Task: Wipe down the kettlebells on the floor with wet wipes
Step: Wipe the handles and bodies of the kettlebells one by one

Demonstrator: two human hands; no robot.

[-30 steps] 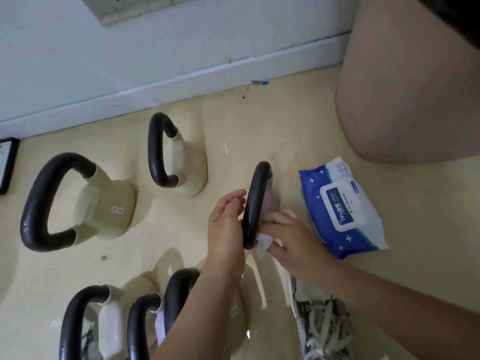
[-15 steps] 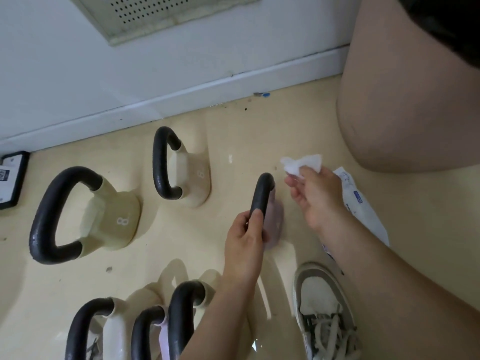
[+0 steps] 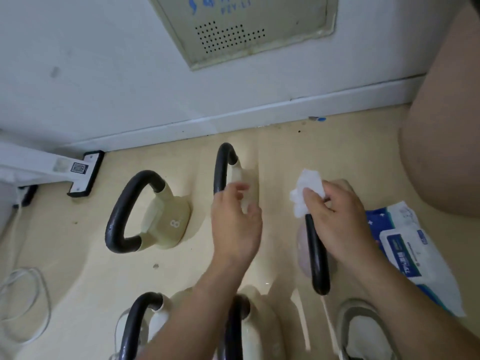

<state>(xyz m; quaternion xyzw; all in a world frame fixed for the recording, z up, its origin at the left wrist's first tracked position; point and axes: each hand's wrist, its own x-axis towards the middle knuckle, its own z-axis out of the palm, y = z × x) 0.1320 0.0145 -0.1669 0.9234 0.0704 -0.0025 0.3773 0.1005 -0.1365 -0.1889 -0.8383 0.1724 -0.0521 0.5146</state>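
While five kettlebells (image 3: 155, 216) show on the floor (image 3: 285, 149), the right hand (image 3: 337, 219) grips one crumpled wet wipe (image 3: 306, 190) at the far end of the rightmost kettlebell (image 3: 316, 255) handle. The left hand (image 3: 236, 224) hovers just left, fingers loose and holding nothing; one wipes pack (image 3: 407, 258) lies at right, contents unseen.

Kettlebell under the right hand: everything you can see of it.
The kettlebell stands upright on the beige floor, seen from above, so its black, matte-looking handle reads as a narrow bar. The pale pinkish body shows only as slivers beside the handle; no number is visible. The right hand grips a crumpled white wet wipe against the handle's far end. The left hand is off it, fingers relaxed. The wipes pack lies just to its right.
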